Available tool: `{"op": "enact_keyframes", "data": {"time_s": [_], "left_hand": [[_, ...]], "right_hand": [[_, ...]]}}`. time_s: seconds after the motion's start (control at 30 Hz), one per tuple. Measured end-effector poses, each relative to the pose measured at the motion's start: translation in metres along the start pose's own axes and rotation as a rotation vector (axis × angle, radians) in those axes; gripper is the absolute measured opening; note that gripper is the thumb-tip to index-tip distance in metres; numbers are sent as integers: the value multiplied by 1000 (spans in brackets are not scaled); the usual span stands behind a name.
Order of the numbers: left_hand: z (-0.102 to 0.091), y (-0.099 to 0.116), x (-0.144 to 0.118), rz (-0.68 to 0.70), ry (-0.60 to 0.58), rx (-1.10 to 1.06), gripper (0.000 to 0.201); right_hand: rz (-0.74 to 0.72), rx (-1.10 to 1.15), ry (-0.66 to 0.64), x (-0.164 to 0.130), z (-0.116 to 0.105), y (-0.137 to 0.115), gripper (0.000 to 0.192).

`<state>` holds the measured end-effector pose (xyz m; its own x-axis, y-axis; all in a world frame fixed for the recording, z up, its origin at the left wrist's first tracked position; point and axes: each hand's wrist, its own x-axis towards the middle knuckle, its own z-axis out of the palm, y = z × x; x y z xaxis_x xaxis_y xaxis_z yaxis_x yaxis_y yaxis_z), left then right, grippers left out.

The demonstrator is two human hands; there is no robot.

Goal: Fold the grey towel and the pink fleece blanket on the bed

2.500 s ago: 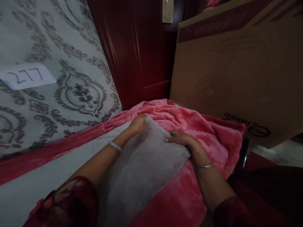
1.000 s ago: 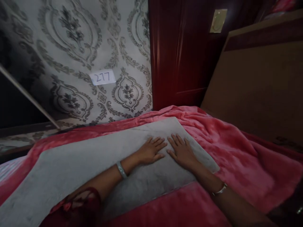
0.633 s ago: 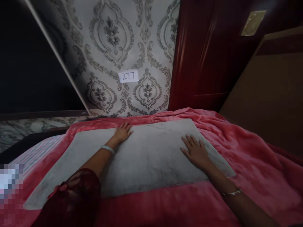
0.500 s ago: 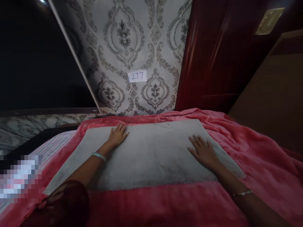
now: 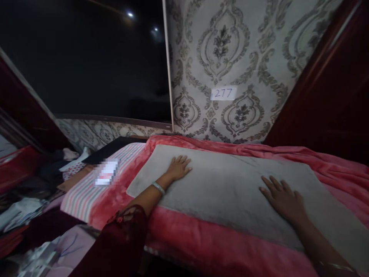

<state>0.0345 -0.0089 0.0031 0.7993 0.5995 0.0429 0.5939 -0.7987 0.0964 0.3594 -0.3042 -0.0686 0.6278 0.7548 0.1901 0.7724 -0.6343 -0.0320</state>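
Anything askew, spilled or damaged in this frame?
Dark streaks mark the grey mat near its far edge; whether creases or stains, I can't tell. Past its far right corner, the pink blanket is bunched into folds. A pixelated patch hides something on the striped cloth at left. No spill shows.

Matt grey cloth (smooth-looking), plush pink blanket.

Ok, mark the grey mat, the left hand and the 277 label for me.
Grey mat (image 5: pixel 225 184), head view: bare upper surface, near its middle.
Left hand (image 5: pixel 178 168), head view: back of the hand.
277 label (image 5: pixel 223 93), head view: middle of its face, at the digits.
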Motion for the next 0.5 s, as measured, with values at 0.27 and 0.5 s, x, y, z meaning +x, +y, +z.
{"op": "enact_keyframes", "data": {"time_s": [0.27,0.5], "left_hand": [[-30,-107,-71,-387,115,41,49],[-39,-127,-105,-582,128,-91,46]], "right_hand": [[35,19,-51,4,-7,-6,72],[89,115,-150,-21,-31,7,66]]}}
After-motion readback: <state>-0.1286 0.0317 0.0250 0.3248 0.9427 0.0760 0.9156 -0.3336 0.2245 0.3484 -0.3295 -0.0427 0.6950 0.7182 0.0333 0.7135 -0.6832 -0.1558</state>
